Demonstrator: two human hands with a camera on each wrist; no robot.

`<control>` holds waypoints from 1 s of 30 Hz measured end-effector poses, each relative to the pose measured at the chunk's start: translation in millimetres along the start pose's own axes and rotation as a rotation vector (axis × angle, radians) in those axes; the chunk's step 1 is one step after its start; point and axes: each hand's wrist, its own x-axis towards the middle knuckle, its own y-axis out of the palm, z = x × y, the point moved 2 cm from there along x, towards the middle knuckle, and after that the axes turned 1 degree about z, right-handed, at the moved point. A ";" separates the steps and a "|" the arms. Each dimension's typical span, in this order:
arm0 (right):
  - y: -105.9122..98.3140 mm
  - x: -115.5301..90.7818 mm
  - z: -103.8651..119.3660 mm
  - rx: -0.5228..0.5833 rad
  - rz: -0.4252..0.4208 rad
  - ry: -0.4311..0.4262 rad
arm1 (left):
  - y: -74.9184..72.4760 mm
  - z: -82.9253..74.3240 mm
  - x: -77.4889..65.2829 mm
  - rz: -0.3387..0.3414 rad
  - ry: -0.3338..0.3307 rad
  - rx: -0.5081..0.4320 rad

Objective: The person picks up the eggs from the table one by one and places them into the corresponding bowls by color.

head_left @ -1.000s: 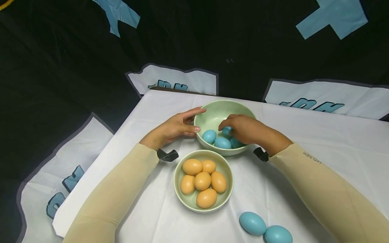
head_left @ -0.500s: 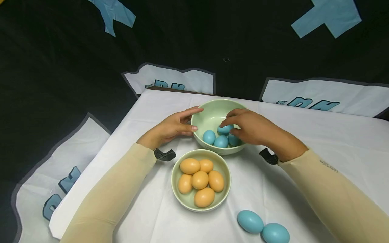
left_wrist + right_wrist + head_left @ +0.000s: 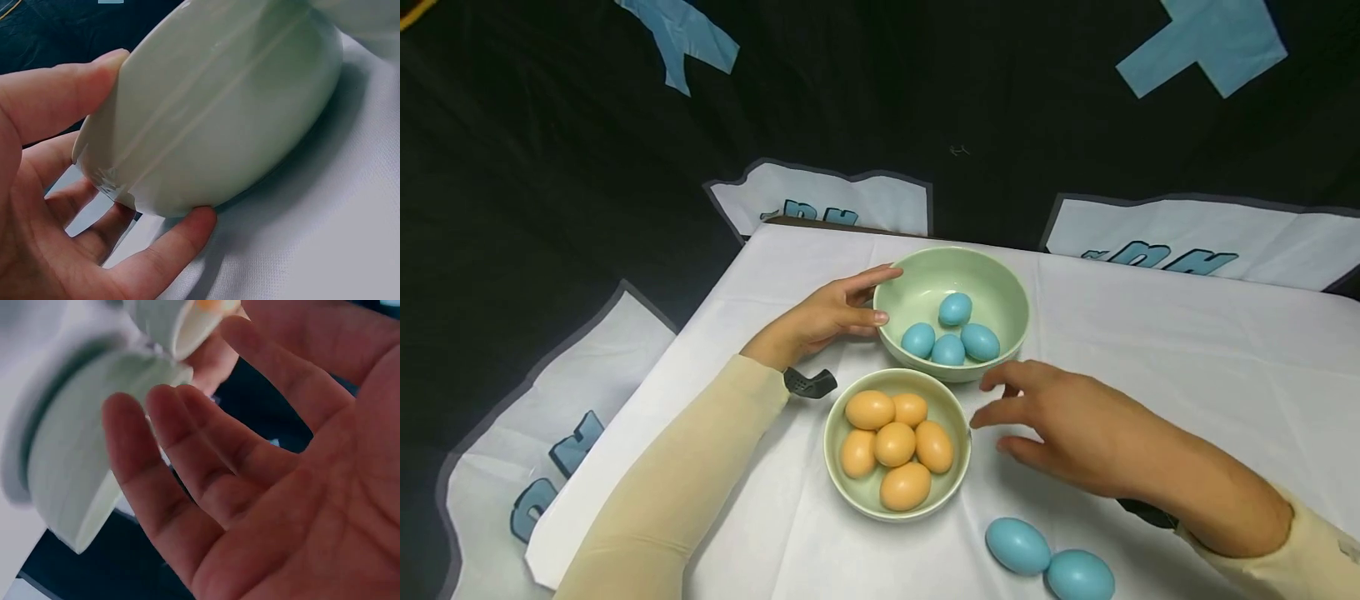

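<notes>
A larger pale green bowl (image 3: 1000,283) stands at the back of the table with several blue eggs (image 3: 956,309) in it. At its left side my left hand (image 3: 827,315) holds the rim, thumb and index fingertips on the edge. The left wrist view shows the other fingers spread against and below the bowl's outer wall (image 3: 225,137). My right hand (image 3: 1067,425) hovers to the right of the smaller green bowl (image 3: 958,479), which contains several orange eggs (image 3: 895,444). Nothing lies in the right palm (image 3: 281,506), and its fingers are loosely extended.
Two more blue eggs, a left one (image 3: 1018,546) and a right one (image 3: 1081,575), lie side by side on the white tablecloth (image 3: 820,533) near the front. The table's left edge runs diagonally, and a black backdrop (image 3: 850,83) hangs behind.
My right hand has let go of a blue egg in the larger bowl, come out, and moved toward me and right. The left hand has stayed on the rim.
</notes>
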 end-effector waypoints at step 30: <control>67.7 -51.3 43.3 -0.138 -0.100 -0.163 | -0.3 1.7 -1.5 -0.026 -0.019 0.024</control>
